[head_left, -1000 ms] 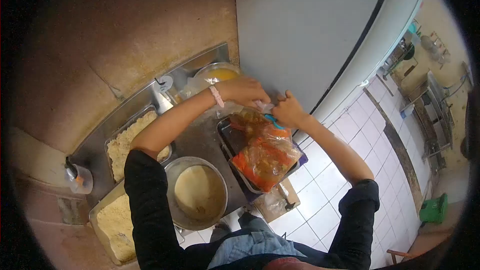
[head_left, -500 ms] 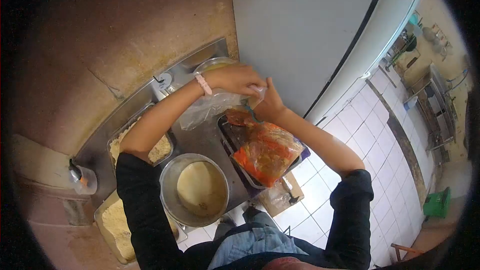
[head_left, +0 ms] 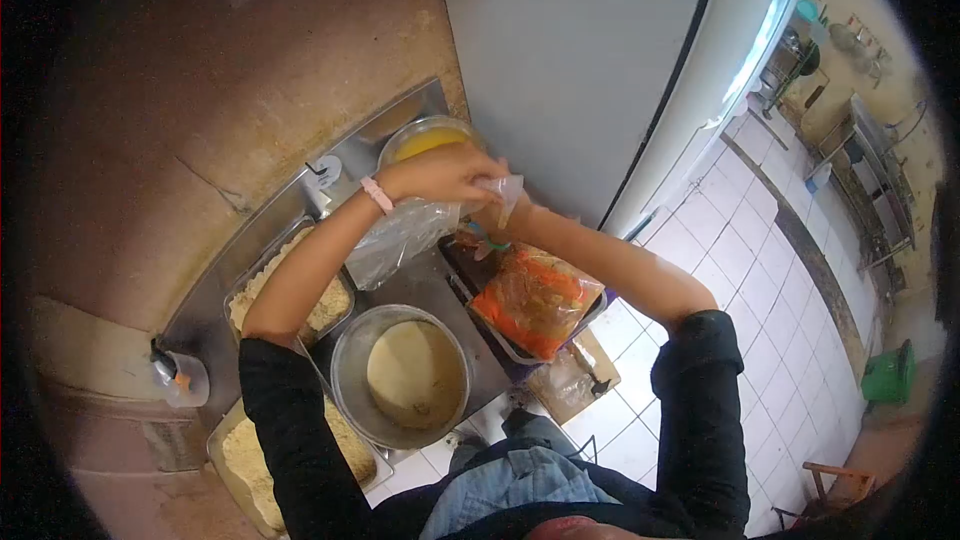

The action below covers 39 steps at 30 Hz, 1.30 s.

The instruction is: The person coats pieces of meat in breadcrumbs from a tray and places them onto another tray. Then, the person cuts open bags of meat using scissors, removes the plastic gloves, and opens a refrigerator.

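My left hand (head_left: pixel 435 172), with a pink band at the wrist, is closed on the gathered top of a clear plastic bag (head_left: pixel 405 240). The bag hangs below that hand, over the metal counter. My right hand (head_left: pixel 510 218) meets the left one at the plastic; its fingers are mostly hidden behind the bag and the left hand. Something blue-green shows beside the right hand. Just below lies a clear bag with orange-red contents (head_left: pixel 540 300), resting on a dark tray (head_left: pixel 462 285).
A metal pot (head_left: pixel 345 370) holds a pale disc-shaped mass. Trays of yellowish crumbly stuff (head_left: pixel 250 455) stand at the left. Behind my left hand is a bowl with yellow contents (head_left: pixel 430 138). A tall grey cabinet (head_left: pixel 570 50) rises ahead; white floor tiles (head_left: pixel 740 270) lie to the right.
Both hands have shifted slightly left and closer together. More of the yellow bowl shows, and the plastic now sticks up above the fingers. The view has moved a little.
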Tool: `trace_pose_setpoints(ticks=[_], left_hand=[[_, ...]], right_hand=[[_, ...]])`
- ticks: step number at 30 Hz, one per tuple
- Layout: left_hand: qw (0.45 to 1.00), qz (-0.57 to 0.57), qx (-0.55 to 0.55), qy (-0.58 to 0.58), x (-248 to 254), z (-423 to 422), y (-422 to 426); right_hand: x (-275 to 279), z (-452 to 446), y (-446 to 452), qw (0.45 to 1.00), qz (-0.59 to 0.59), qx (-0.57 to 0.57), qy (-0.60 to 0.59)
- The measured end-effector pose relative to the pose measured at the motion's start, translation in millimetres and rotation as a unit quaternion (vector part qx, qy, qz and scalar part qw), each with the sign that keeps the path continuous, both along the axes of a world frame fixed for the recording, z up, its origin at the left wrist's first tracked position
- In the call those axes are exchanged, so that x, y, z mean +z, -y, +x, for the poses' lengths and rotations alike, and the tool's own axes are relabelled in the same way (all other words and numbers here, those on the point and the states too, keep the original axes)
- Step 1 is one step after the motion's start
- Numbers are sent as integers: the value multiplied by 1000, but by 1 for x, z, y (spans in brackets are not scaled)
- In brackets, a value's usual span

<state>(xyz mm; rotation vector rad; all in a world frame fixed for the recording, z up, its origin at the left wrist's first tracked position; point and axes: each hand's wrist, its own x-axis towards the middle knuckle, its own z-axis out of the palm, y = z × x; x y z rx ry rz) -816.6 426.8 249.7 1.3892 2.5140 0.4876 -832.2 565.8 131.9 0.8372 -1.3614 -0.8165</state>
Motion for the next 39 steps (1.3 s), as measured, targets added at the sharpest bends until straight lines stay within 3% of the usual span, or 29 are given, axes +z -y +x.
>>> trace_pose_setpoints(ticks=[1, 2, 3, 4, 6, 8, 10, 12, 14, 15, 17, 19, 21, 22, 23, 24, 25, 26, 27, 29, 30, 31, 33, 35, 37, 39], left_hand=[[999, 36, -11, 3, -4, 1, 0], [999, 37, -13, 2, -7, 2, 0], [999, 32, -13, 19, -8, 2, 1], [999, 25, -13, 37, -7, 4, 2], [996, 70, -7, 47, -1, 11, 2], [992, 116, -1, 49, 7, 15, 0], [999, 24, 7, -48, 12, 15, -2], [978, 194, 67, -20, 31, 10, -7], [947, 303, 86, -61, 94, 24, -11], [930, 344, 102, -84, 117, 31, -11], [889, 407, 129, -164, 149, 37, -2], [866, 428, 141, -218, 166, 44, 0], [709, 639, 171, -244, 166, 50, -15], [713, 638, 174, -232, 154, 54, -29], [641, 721, 199, -171, 137, 63, -49], [556, 793, 224, -109, 118, 75, -74], [533, 807, 251, -44, 92, 89, -105], [527, 798, 291, 36, 53, 95, -134], [530, 776, 330, 88, 12, 110, -172], [710, 656, 210, 146, -102, 126, -235], [823, 501, 265, 41, -141, 157, -255], [868, 389, 257, 173, -170, 176, -270], [892, 348, 246, 150, -279, 203, -297], [886, 223, 320, 252, -364, 225, -301], [770, 381, 436, 268, -473, 248, -302], [758, 352, 503, 222, -540, 248, -287]], right_hand=[[21, 15, 2, 928, 20, 4, 372], [35, 25, 4, 722, 37, 7, 691], [26, 19, 7, 723, 36, 6, 689], [14, 10, 12, 639, -24, 51, 767], [-4, 11, 10, 540, -84, 93, 832], [-7, 20, 0, 737, -14, 55, 673], [13, 40, -5, 745, -16, 62, 665], [21, 50, -2, 749, -26, 69, 659], [9, 53, 10, 672, 55, -33, 737], [6, 54, 9, 673, 60, -31, 736], [-1, 60, -3, 663, -45, -128, 736], [27, 80, -41, 666, -98, -104, 732], [29, 84, -85, 638, -139, -159, 741], [36, 95, -111, 605, -219, -141, 753], [40, 106, -140, 568, -299, -127, 756], [35, 121, -170, 570, -363, -95, 731], [29, 139, -199, 572, -423, -64, 700], [23, 158, -226, 588, -431, -104, 676], [17, 177, -252, 604, -435, -145, 652], [6, 217, -298, 481, -472, -245, 697], [-6, 241, -315, 464, -491, -267, 687], [-22, 264, -329, 447, -509, -286, 677], [-66, 311, -354, 415, -534, -318, 664], [-96, 355, -357, 334, -585, -335, 659], [-133, 395, -354, 272, -600, -345, 668], [-158, 425, -340, 178, -624, -363, 668]])
